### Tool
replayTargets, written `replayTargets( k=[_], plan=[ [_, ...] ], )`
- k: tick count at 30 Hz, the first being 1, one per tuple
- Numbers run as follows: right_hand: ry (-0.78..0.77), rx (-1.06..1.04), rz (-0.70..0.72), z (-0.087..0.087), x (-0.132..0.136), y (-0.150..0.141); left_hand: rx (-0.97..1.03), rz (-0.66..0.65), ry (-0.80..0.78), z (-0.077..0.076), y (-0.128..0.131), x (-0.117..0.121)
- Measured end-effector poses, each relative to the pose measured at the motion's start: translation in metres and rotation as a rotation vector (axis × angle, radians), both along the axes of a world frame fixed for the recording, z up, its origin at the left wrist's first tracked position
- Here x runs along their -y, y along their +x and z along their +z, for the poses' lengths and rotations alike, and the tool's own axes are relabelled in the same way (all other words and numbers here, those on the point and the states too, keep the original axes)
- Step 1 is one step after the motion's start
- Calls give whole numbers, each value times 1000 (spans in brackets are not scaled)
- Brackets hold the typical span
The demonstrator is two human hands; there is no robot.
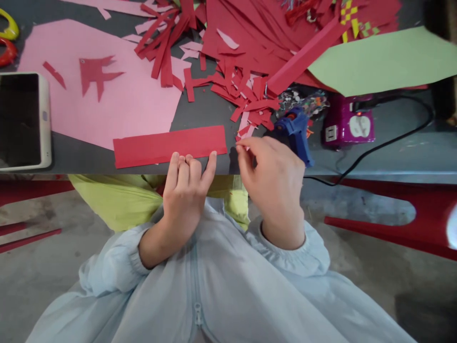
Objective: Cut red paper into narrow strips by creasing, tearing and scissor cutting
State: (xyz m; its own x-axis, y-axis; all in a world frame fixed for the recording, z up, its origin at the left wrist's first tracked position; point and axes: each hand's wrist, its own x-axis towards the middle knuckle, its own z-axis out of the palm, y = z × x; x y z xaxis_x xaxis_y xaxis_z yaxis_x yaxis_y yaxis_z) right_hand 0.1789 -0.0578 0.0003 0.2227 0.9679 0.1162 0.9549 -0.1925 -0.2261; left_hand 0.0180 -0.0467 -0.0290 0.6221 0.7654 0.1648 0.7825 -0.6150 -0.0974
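here, paper (pixel 171 145), table (pixel 205 112), concrete floor (pixel 32 269)

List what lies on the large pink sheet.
A jagged red cutout and a small red sliver; the phone, red scraps and wide red strip overlap edges of the sheet, hiding those parts.

A head-worn camera, the only view, looks forward and steeply down from above and behind both hands (pixel 228 186).
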Motion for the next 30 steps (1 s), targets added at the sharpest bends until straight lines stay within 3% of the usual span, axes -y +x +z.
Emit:
replayTargets(
  k=[5,11,17,23,30],
  plan=[
    [-27,90,194,-7,20,-5,28,-4,2,-3,1,0],
    [-136,154,137,-7,22,-15,41,25,118,-8,6,2],
    [-163,172,109,-3,22,-23,107,129,35,-2,3,10],
    [-138,179,92,-6,24,-24,125,199,-73,12,-14,9],
    [-139,176,81,-5,25,-25,94,253,0,16,-39,8]
  ],
)
